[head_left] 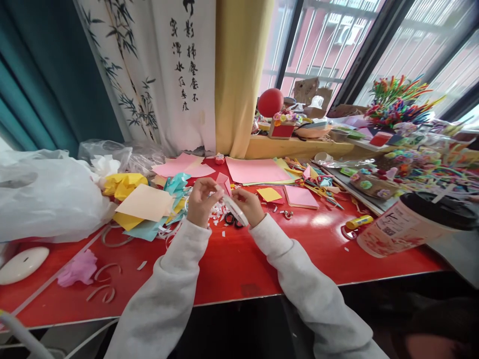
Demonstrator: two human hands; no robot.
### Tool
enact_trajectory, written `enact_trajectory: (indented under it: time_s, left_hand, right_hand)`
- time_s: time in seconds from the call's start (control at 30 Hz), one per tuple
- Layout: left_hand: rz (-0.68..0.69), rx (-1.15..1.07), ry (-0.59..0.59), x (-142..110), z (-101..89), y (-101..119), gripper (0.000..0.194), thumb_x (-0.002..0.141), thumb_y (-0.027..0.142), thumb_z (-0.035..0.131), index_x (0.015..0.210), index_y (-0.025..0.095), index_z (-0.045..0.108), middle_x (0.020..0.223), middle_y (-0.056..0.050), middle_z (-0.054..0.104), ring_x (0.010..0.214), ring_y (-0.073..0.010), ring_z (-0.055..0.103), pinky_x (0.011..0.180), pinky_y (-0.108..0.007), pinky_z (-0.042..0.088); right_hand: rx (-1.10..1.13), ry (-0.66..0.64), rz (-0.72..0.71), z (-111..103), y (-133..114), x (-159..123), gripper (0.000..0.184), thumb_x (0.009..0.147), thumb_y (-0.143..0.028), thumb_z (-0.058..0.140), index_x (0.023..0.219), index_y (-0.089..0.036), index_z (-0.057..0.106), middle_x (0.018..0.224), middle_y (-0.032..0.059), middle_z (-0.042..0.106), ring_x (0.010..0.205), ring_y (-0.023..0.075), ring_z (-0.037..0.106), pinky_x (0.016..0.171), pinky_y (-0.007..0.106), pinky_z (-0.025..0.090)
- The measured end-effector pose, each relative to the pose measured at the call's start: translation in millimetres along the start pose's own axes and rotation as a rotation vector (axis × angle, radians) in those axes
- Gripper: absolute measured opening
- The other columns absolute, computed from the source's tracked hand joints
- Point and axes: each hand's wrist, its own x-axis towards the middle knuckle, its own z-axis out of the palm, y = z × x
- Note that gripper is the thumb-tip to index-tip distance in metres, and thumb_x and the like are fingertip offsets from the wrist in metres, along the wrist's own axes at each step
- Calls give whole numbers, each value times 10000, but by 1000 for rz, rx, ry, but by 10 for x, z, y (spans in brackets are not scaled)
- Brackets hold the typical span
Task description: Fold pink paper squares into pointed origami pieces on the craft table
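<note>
A narrow roll of white tape [235,210] is held edge-on between my two hands above the table. My left hand [202,200] pinches at its upper left end; whether a loose strip lies between the fingertips is too small to tell. My right hand [250,204] grips the roll from the right side, fingers curled around it. A folded pink paper piece [223,182] shows just behind the fingers, and I cannot tell whether they touch it. Black-handled scissors [232,219] lie below the roll, partly hidden, among white paper scraps [217,215].
Coloured paper sheets [144,202] and a white plastic bag [48,194] crowd the left. Pink sheets [258,170] and a pink note pad [301,196] lie behind and right. A lidded cup [407,227] and a yellow glue stick [359,222] stand at the right on the red table [239,264].
</note>
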Motion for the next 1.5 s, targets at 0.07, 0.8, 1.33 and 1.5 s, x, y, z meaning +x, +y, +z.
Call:
enact_trajectory:
  time_s: [0.07,0.8,1.33,1.5]
  left_hand:
    - [-112,-84,-40,-1,-33,32,195,628,153,590,774,171,462,645,33,487,536,-65,484,465,-183,418]
    - [-250,224,-148,-2,-25,-81,337,690,371,571,954,162,550,621,19,511,526,-82,483,476,-201,398]
    - [37,256,-118,-56,24,-12,498,664,208,616,1125,221,429,862,-24,572,698,-105,572,671,-254,475]
    - [-5,251,-64,-48,1,-35,665,647,234,637,1232,238,320,861,-39,613,717,-128,589,659,-262,480]
  right_hand:
    - [88,0,36,-9,-13,7,191,686,-355,561,707,-168,526,522,-38,461,489,91,452,525,233,387]
    - [296,-185,170,-213,-249,25,265,629,-385,609,712,-136,575,594,-8,553,520,85,506,524,235,447]
    - [203,-33,113,-156,-281,-12,191,643,-337,602,669,-148,596,567,-19,497,532,80,435,535,229,392]
    - [223,-45,98,-117,-322,-37,179,654,-320,590,713,-152,607,615,-11,535,554,83,446,552,226,379]
